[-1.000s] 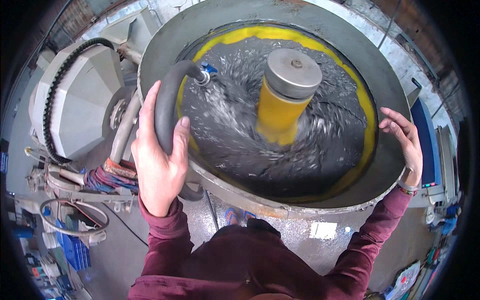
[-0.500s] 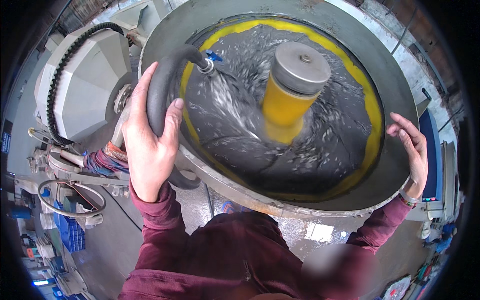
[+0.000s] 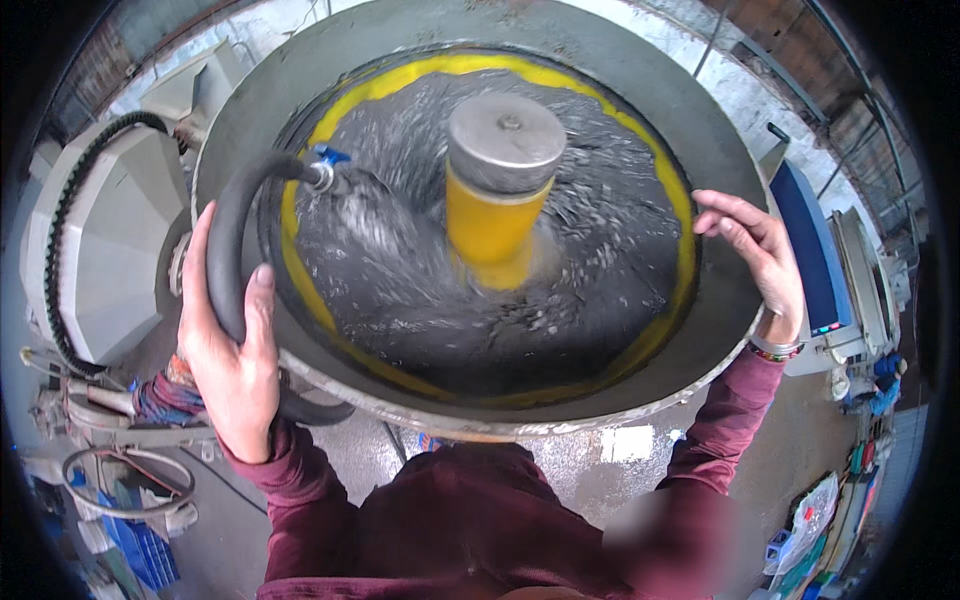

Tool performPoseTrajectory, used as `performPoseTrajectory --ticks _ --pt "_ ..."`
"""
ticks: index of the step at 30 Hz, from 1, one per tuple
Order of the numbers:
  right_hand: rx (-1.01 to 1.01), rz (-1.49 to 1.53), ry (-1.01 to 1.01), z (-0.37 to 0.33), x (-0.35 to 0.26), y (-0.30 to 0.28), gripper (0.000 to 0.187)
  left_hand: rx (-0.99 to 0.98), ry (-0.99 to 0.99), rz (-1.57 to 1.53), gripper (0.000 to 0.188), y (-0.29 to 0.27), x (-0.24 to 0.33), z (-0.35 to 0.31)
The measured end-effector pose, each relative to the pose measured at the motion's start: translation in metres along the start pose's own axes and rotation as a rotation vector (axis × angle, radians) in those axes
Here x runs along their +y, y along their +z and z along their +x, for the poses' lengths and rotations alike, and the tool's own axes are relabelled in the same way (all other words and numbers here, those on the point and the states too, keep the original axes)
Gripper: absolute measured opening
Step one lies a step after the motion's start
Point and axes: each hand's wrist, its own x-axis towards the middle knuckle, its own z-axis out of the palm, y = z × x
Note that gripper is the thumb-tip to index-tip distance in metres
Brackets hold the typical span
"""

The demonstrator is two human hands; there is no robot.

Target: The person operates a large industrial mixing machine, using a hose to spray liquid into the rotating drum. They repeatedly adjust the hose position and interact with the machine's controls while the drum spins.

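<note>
My left hand [image 3: 232, 375] is at the near left rim of a large round grey tub [image 3: 735, 345], closed around a thick dark grey hose [image 3: 232, 235]. Its thumb lies along one side of the hose, its fingers along the other. The hose arches over the rim and ends in a metal fitting with a blue valve lever [image 3: 330, 154]. Water streams from it into dark, swirling liquid [image 3: 610, 260]. Over the tub's right side, my right hand [image 3: 762, 262] holds nothing, fingers apart and slightly bent. A yellow column with a metal cap [image 3: 507, 140] stands mid-tub.
Left of the tub stands a many-sided grey drum [image 3: 105, 230] with a toothed belt. Below it are a hoop-shaped tube [image 3: 80, 485] and a blue crate [image 3: 140, 550]. A blue panel [image 3: 808, 250] stands at right. The floor [image 3: 560, 475] looks wet.
My view has shifted, so the tub, hose and both hands appear farther left. My left hand stays on the hose; water still runs and the liquid keeps swirling.
</note>
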Motion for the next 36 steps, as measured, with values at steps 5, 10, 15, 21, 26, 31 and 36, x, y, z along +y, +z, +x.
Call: performPoseTrajectory --ticks 5,10,15,21,26,31,36 --pt "-0.021 0.092 0.029 0.000 -0.002 0.001 0.032 -0.004 0.013 0.017 0.052 0.000 0.000 0.000" --pt "-0.017 0.066 0.027 0.001 -0.004 0.000 0.032 -0.005 0.001 -0.002 0.053 -0.001 0.001 0.000" --pt "0.018 0.060 0.038 0.000 -0.004 0.002 0.031 -0.010 -0.013 -0.030 0.054 -0.002 0.003 0.000" --pt "0.058 0.051 0.000 0.000 -0.001 0.004 0.032 -0.022 0.041 0.034 0.054 -0.005 -0.002 0.002" --pt "0.059 0.017 0.003 -0.001 0.002 0.002 0.034 -0.029 0.044 0.042 0.056 -0.006 -0.005 0.001" --pt "0.046 0.013 -0.001 -0.001 0.005 0.001 0.035 -0.039 0.001 0.014 0.056 -0.006 -0.001 0.000" --pt "0.051 0.024 -0.002 -0.001 0.006 0.002 0.034 -0.054 -0.087 -0.035 0.052 -0.007 0.003 -0.001"
